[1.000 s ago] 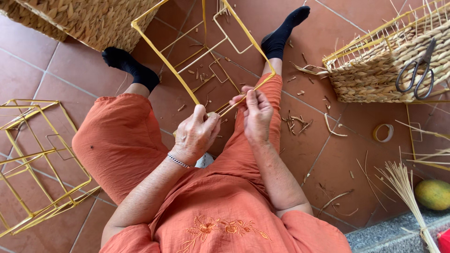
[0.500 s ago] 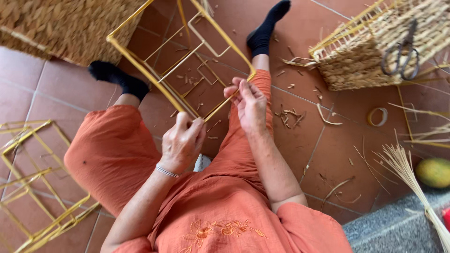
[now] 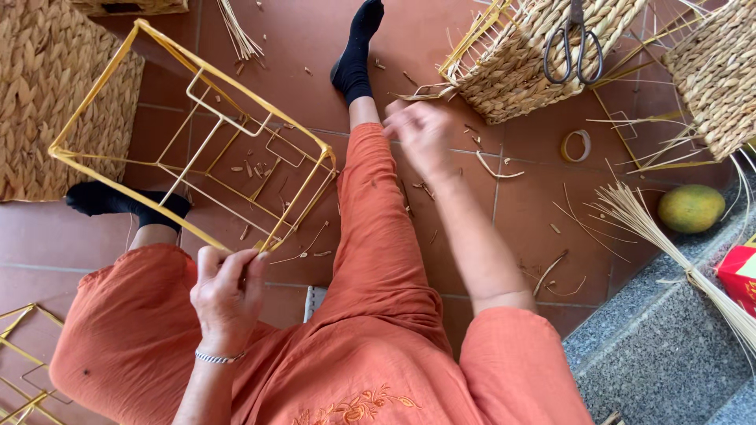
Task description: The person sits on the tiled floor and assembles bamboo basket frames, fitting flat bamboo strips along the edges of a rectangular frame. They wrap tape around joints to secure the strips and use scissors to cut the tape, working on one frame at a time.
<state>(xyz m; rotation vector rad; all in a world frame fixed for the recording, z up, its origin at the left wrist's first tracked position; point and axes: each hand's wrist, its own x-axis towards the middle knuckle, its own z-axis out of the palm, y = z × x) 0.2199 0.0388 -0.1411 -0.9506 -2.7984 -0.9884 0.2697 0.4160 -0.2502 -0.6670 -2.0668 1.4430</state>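
I sit on a tiled floor in orange clothes and black socks. My left hand [image 3: 230,293] grips the near corner of a yellow wire basket frame [image 3: 197,134], which tilts up over my left leg. My right hand [image 3: 424,135], blurred, reaches out over my right knee with fingers apart and nothing in it. It is near loose straw strips [image 3: 496,169] and a half-woven basket [image 3: 524,59]. Black scissors [image 3: 573,43] lie on top of that basket.
A woven basket [image 3: 47,102] stands at far left, another woven piece [image 3: 717,79] at top right. A tape roll [image 3: 576,145], a green-yellow fruit [image 3: 691,208], a straw bundle [image 3: 677,252], a red box [image 3: 740,271] and a granite step [image 3: 654,346] lie to the right. A second yellow frame [image 3: 24,370] sits bottom left.
My right hand has let go of the frame and moved forward to the right toward the half-woven basket. The left hand has swung the frame to the left and still holds it.
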